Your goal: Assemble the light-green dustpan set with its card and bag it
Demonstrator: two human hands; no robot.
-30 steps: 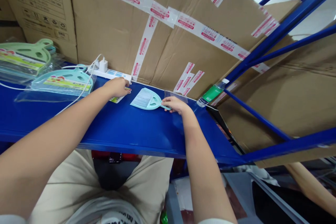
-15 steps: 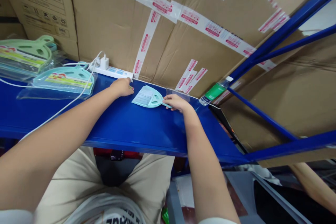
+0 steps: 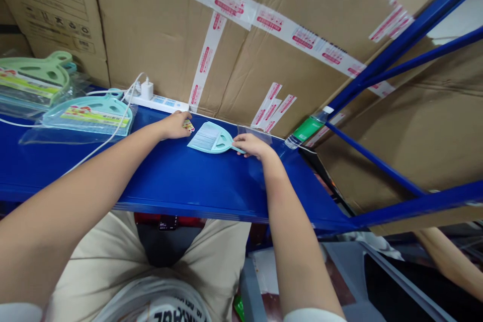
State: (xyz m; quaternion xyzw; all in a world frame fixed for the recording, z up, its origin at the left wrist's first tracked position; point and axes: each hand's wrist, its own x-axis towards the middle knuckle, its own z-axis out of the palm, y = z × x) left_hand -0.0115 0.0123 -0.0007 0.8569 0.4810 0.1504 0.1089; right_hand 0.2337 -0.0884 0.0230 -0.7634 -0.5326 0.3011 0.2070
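Note:
A small light-blue dustpan [image 3: 221, 147] lies on the blue shelf with a white-bristled brush [image 3: 207, 137] nested in it. My right hand [image 3: 252, 146] is closed around its handle end, on the right. To the left of the set, my left hand [image 3: 174, 125] is low over the shelf, its fingers closed on a small yellow-and-red printed label [image 3: 188, 126]. Part of that label is hidden by the fingers. Clear plastic wrap [image 3: 258, 134] lies behind my right hand.
Bagged dustpan sets [image 3: 92, 113] and a green dustpan [image 3: 35, 73] lie at left. A white power strip [image 3: 158, 103] with a charger and cable runs along the cardboard [image 3: 158, 35]. A green-labelled bottle [image 3: 307, 128] leans at right. Another person's arm [image 3: 449, 261] shows lower right.
More of the printed label shows at my left fingers, which have shifted slightly. My right hand keeps its grip on the dustpan handle. The whole view has moved slightly.

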